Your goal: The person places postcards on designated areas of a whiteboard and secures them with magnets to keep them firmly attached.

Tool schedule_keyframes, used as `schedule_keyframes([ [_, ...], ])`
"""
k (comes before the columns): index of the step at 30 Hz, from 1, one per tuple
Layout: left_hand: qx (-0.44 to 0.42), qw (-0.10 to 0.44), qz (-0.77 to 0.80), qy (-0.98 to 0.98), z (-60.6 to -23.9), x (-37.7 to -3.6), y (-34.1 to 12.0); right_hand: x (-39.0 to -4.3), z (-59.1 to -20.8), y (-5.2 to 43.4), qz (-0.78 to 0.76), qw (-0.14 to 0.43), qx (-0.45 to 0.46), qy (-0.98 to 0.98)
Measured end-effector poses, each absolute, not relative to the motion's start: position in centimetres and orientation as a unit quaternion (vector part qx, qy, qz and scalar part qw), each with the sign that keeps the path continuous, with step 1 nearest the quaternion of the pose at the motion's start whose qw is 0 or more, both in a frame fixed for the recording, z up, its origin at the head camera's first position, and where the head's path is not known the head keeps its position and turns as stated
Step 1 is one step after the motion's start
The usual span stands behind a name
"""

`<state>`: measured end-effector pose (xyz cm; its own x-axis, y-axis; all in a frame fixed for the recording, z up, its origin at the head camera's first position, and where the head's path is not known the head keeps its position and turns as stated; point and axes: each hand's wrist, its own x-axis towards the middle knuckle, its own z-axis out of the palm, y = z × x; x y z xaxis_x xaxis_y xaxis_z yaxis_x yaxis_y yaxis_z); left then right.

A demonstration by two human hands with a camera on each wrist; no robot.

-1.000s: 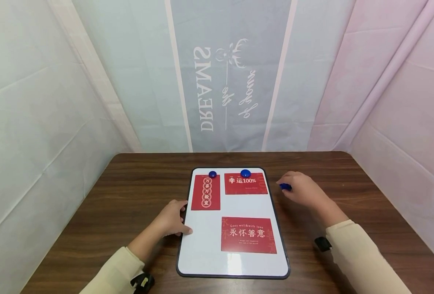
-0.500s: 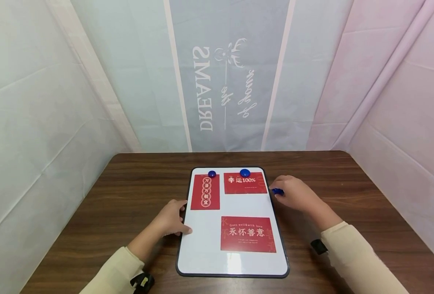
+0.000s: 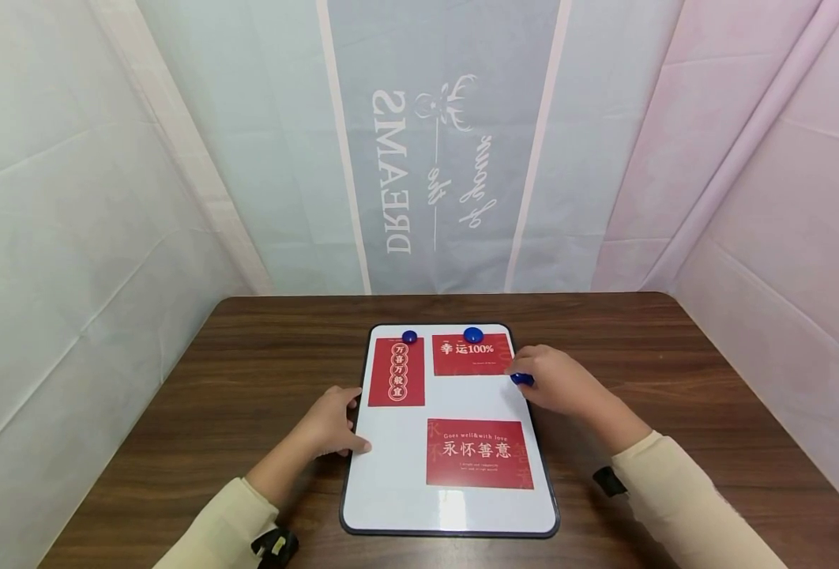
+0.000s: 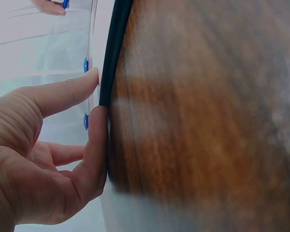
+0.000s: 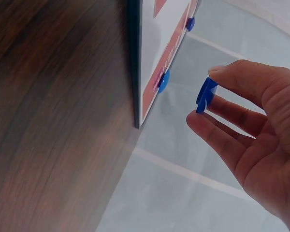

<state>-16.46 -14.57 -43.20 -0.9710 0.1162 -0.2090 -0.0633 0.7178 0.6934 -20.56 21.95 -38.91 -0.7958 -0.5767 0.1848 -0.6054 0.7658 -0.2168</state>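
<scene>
A white magnetic board [image 3: 398, 490] with a black frame lies on the brown table [image 3: 249, 379]. Three red cards lie on it: a tall one [image 3: 396, 371] top left, a wide one [image 3: 472, 354] top right, another wide one [image 3: 479, 453] lower down. Blue round magnets [image 3: 409, 337] [image 3: 472, 334] sit at the top edges of the two upper cards. My right hand [image 3: 558, 381] pinches a third blue magnet [image 3: 521, 379] [image 5: 205, 94] over the board's right edge. My left hand [image 3: 330, 423] [image 4: 53, 159] rests against the board's left frame [image 4: 113, 58], fingers relaxed.
Pale fabric walls close in on the left, back and right of the table. The back panel [image 3: 437, 142] carries mirrored lettering. Bare wood shows on both sides of the board.
My right hand has carried the blue magnet leftward and nearer, from off the board's right side to over its right edge. The left hand and cards have stayed put.
</scene>
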Motion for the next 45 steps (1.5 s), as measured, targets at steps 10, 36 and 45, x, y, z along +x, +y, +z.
schedule_keyframes([
  [10,0.016,0.120,0.378,0.918,-43.2,-16.5,-14.6,-20.1,-38.7,20.9,0.124,0.050,0.336,-0.932],
  [36,0.020,0.123,0.379,0.917,-43.2,-16.4,-14.6,-18.9,-38.8,18.2,0.124,0.030,0.372,-0.919],
  [45,0.019,0.124,0.384,0.915,-43.2,-16.4,-14.5,-18.8,-39.0,17.3,0.121,0.018,0.402,-0.908],
])
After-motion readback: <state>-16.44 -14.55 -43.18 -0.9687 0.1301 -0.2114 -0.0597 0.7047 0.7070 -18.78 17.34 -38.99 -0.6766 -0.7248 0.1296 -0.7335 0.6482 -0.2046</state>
